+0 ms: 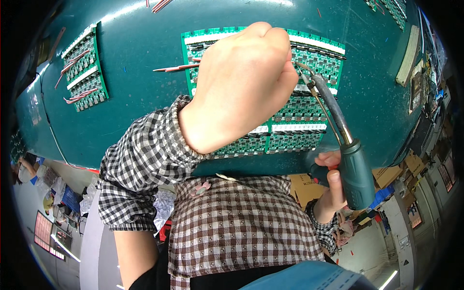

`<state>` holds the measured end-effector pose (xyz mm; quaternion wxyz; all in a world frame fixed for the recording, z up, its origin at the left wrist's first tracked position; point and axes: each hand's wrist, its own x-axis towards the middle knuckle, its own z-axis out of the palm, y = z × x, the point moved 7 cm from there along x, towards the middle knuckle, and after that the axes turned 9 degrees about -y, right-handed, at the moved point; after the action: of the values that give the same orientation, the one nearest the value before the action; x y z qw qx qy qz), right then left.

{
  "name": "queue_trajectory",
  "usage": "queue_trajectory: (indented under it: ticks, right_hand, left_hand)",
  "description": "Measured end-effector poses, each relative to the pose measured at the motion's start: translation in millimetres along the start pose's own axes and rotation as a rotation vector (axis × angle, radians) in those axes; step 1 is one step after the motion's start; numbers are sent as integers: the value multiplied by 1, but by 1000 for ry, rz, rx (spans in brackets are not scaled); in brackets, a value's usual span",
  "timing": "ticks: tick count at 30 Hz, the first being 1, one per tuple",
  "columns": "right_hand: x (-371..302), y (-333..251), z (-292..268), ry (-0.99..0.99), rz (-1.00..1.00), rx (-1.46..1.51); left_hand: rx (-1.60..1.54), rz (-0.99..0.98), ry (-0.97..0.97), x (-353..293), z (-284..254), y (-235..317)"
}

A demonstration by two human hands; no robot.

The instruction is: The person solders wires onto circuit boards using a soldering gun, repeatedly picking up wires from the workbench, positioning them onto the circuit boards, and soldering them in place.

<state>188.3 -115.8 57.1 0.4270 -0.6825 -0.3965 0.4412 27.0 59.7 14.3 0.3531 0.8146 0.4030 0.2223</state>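
A panel of green circuit boards [316, 58] with white strips and rows of small parts lies on the table in front of me. Over its middle my left hand [246, 77] is closed in a fist, hiding much of the panel; what its fingers pinch is out of sight. Red and white wires [174, 68] stick out to the left from beneath that hand. My right hand [332, 181] grips the dark green handle of a soldering gun [356, 174]. The gun's bent metal tip reaches the panel close beside my left fingers; contact cannot be made out.
Another green board panel [86, 72] with red and white wires lies at the left. More wires [161, 6] rest at the far edge, and more boards [394, 12] at the far right. A pale bar [408, 55] lies on the green table [140, 92]. A dark cable [50, 128] runs along the left.
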Motion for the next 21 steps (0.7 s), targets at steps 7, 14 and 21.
queue_trajectory:
  ticks: [7,14,21]
  right_hand:
    - [-3,0,0,37,30,-19]
    - [-4,-3,-2,0,-18,-41]
    - [-7,-2,-4,19,-6,-28]
  left_hand:
    - [3,4,4,0,0,1]
    - [17,4,17,0,-1,2]
    - [18,11,23,0,1,2]
